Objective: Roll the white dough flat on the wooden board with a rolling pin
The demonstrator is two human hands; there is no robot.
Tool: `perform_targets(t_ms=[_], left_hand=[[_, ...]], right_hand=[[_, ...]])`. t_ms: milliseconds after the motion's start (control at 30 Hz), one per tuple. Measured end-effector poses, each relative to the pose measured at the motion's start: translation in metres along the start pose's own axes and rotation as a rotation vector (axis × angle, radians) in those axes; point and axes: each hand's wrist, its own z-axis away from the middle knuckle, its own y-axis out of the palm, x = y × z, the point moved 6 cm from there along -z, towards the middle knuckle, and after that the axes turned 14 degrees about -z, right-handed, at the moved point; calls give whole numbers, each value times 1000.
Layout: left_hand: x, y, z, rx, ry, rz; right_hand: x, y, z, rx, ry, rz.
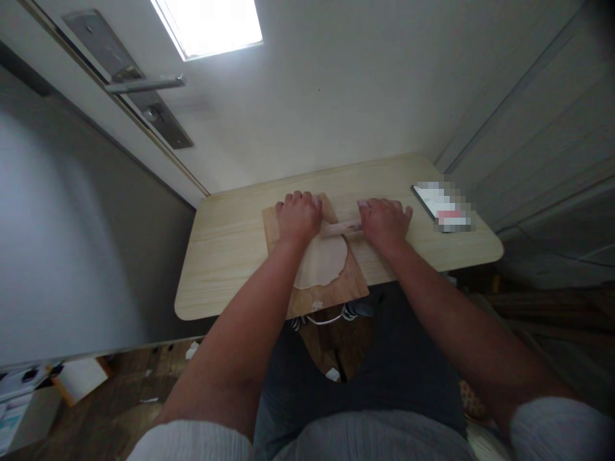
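Observation:
A rolling pin [342, 228] lies crosswise over a flat sheet of dough [323, 261], and its pale middle shows between my two hands. My left hand [298, 216] is closed over the pin's left end, above the dough's far part. Around the right end, past the board's edge, my right hand [385, 224] is wrapped. The dough has an uneven rim and is spread thin on a brown wooden board [331, 296]. Some of the dough is hidden under my left hand and forearm.
The board rests on a narrow light wood table [216, 256], its near corner overhanging the front edge. A phone [439, 203], partly blurred, lies at the table's right. Behind stands a white door with a metal handle [147, 84]. My legs are below the table.

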Motion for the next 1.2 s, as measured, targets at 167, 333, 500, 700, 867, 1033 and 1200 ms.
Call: perform_targets(t_ms=[167,333,500,700,867,1033,1200], left_hand=[[2,-1,-7,-10,-9,-6],[3,0,-13,-26,-10,15],[2,1,-19,-45,-7,13],[0,4,-21,-16,38,14],[-1,9,-16,30,82,18],[-2,11,-9,55,114,45],[-4,8,-1,65,121,37]], right_hand=[[1,3,-6,-1,5,8],[2,6,-13,13,15,31],[2,10,-20,39,24,34],[3,9,-21,51,15,53],[3,4,-12,79,-20,76],[1,2,-4,70,-56,61],[-1,0,3,58,-77,38]])
